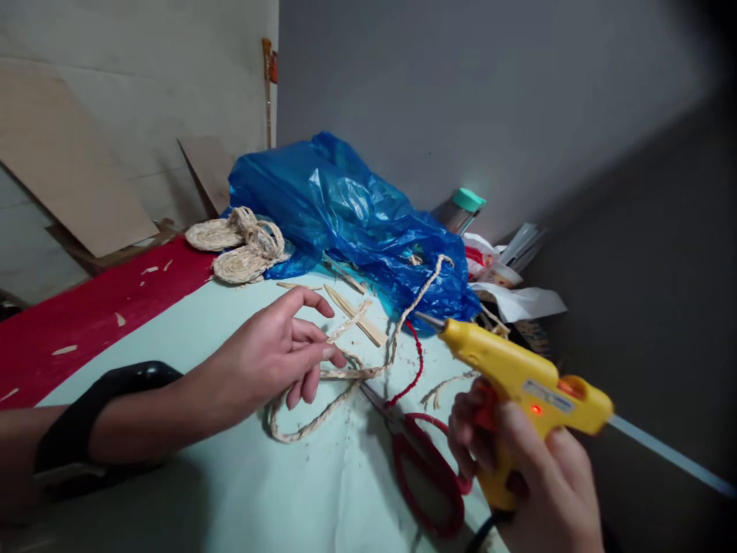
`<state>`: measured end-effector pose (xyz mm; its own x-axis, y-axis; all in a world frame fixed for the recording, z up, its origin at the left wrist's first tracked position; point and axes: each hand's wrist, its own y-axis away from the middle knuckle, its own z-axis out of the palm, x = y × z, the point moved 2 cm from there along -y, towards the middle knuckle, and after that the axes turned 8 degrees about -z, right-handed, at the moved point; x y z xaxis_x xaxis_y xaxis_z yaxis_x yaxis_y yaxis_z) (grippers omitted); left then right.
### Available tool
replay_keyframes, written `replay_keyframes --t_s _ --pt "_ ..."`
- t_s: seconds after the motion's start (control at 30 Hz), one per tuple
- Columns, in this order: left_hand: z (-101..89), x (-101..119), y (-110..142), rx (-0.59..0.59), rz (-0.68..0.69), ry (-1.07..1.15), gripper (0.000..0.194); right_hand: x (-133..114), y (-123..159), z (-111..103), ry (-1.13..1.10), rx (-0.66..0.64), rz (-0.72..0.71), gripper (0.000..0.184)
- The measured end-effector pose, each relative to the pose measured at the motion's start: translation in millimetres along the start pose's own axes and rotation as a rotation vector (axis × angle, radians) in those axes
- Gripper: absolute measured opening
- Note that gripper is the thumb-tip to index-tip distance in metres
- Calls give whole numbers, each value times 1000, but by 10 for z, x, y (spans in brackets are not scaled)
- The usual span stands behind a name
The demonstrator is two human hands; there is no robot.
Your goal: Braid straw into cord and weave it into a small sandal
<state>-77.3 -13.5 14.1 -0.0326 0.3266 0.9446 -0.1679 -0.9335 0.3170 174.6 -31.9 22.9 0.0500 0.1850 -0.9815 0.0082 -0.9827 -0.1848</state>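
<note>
My right hand point(535, 468) is wrapped round the grip of a yellow hot glue gun point(512, 357), its fingers at the trigger. A red light glows on the gun's side, and a clear glue stick point(671, 453) sticks out of its back. Thumb and fingers of my left hand point(282, 353) are closed on a braided straw cord point(348, 322), with the index finger held apart. The cord loops below the hand, and a length of it rises toward the gun's metal nozzle. Red-handled scissors point(429, 476) lie between my hands, partly behind the right one.
A crumpled blue plastic bag point(345, 200) fills the back. Small woven straw slippers point(242, 246) sit left of it. Flat wooden sticks point(357, 316), a red cord point(419, 361) and scraps lie on the pale green sheet point(299, 491). A teal-capped container point(465, 203) stands by the grey wall.
</note>
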Motion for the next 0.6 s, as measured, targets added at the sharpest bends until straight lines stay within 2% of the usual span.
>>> replay_keyframes --t_s 0.1,0.2,0.3,0.4,0.5,0.6 --pt "-90 124 -82 36 120 48 26 -54 -155 -57 -306 44 103 26" --pt "-204 422 -106 100 227 89 21 -95 -246 -183 -409 149 181 28" --pt "-325 791 -59 197 300 130 22 -64 -239 -349 -352 166 233 30" --pt "-381 1089 -33 181 384 162 17 89 -143 -511 -248 146 301 26" --pt "-362 1239 -102 167 399 173 10 291 -17 -647 -154 130 343 28" --pt "-263 1261 -216 126 344 190 8 433 82 -746 -46 79 384 41"
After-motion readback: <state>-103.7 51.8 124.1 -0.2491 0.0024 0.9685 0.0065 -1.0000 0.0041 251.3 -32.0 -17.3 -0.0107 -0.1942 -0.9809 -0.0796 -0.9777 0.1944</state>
